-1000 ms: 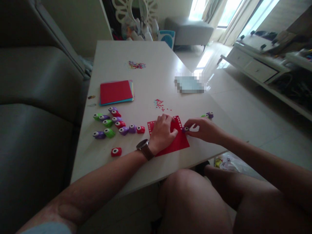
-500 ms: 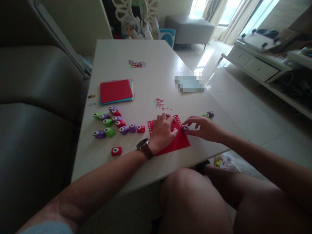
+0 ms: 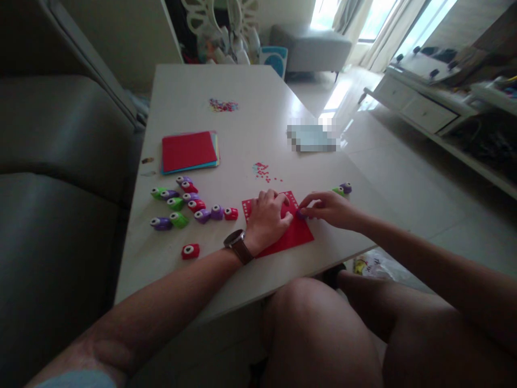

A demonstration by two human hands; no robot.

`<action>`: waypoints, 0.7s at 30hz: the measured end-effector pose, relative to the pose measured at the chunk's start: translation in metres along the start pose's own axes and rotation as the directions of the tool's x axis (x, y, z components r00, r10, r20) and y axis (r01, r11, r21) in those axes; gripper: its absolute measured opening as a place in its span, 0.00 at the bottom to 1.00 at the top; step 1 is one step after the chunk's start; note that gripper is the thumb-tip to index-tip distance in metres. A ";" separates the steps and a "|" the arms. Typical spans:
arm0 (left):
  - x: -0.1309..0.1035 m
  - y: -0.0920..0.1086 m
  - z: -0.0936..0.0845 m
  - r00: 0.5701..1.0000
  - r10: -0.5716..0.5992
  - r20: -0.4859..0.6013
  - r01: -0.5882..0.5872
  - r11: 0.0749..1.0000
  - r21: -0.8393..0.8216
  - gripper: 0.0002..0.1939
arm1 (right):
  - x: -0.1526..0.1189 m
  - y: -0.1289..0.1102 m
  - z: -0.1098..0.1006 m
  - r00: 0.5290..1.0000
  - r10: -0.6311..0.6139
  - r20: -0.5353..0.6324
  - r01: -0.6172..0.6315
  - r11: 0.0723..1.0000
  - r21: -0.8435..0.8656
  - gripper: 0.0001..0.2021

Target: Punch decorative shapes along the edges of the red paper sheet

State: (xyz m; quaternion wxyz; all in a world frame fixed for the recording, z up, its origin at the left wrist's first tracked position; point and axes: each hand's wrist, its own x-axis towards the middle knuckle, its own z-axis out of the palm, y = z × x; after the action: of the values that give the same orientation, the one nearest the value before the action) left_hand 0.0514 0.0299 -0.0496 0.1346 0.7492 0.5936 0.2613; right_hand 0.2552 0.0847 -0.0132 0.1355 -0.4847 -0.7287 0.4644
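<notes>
Head view: left hand [image 3: 266,220], fingers loosely curled, on red sheet [image 3: 298,238]; right hand [image 3: 330,209] pinches purple punch [image 3: 300,214] at sheet's right edge. Best: sheet flat, punch square.

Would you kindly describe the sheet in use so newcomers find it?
At the near end of the white table, the left hand rests on a red sheet. Unlike the red-topped stack farther left, it has small holes along some edges.

The left hand [image 3: 266,220] partly hides the red sheet [image 3: 299,238], the right fingers [image 3: 314,199] the purple punch [image 3: 300,214].
</notes>
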 end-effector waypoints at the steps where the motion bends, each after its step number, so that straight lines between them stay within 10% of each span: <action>1: 0.000 0.000 -0.001 1.000 -0.002 0.004 0.002 1.000 0.003 0.07 | 0.000 -0.001 0.000 1.000 0.011 0.000 -0.011 1.000 0.000 0.18; 21: 0.004 0.000 0.000 0.997 -0.022 0.067 0.016 0.996 0.093 0.23 | 0.018 -0.007 0.002 0.985 0.168 0.027 -0.168 0.986 -0.009 0.10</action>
State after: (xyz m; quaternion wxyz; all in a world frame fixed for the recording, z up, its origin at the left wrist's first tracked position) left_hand 0.0517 0.0342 -0.0487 0.1224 0.7574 0.6072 0.2065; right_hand 0.2410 0.0980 -0.0132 0.0840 -0.5382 -0.6888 0.4783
